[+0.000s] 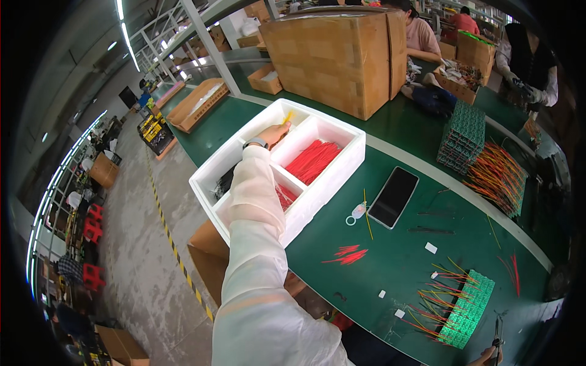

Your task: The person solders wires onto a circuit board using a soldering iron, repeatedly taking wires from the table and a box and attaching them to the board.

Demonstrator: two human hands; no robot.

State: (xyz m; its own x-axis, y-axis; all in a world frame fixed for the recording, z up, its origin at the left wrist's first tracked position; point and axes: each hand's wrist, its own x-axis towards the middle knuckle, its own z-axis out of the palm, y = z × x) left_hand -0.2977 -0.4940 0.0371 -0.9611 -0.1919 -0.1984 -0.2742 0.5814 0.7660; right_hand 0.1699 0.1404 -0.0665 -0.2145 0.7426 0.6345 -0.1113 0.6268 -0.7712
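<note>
My left hand [274, 134], with a band on its wrist, reaches into the far compartment of a white foam box [323, 196]. Its fingers are closed on the yellow wires [289, 116] there. Red wires [312, 160] fill the compartment beside it, and black wires [226, 182] lie in another. At the lower right edge my right hand [490, 355], partly cut off, holds a slim dark tool with a pointed end [498, 329], its kind unclear. Close to that hand lies a green circuit board panel [469, 311] with red, yellow and black wires standing out from its left side.
A phone [394, 196] and a small tag with a ring [356, 213] lie on the green bench [390, 268], near loose red wires [348, 254]. Stacked boards [462, 137] and wired boards [497, 177] stand far right. A big carton [332, 61] stands behind; co-workers [528, 67] sit beyond.
</note>
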